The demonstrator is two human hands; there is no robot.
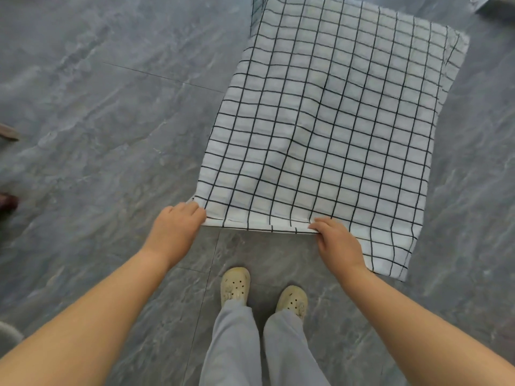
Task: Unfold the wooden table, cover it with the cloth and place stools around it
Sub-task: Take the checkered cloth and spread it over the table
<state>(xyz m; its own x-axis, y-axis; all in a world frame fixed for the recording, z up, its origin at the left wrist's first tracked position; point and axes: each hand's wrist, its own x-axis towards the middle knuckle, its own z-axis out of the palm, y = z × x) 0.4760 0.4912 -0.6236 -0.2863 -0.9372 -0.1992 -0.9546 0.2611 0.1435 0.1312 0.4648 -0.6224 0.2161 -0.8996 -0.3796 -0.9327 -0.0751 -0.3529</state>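
Nearest the camera, two legs in light grey trousers [242, 341] end in cream clogs [235, 285] standing on the grey stone-look floor [97, 162], toes pointing toward the cloth.

Just beyond the clogs, both bare arms reach forward. The left hand [175, 227] is clenched on the near left corner of the checked cloth [328, 121], fingers curled over the hem so that the grip pinches the fabric. The right hand [337, 243] grasps the same near edge further along, its fingertips on top of the fabric and the thumb hidden beneath. Between the two hands the near edge runs taut and nearly straight. To the right of the right hand, the near right corner of the cloth hangs lower, free of either grip.

The cloth is white with a thin black grid and spreads away from the hands, mostly flat with soft creases across its middle. Whatever lies under it is fully hidden, so the surface itself cannot be made out. At the far left corner the fabric drops over an edge and hangs down.
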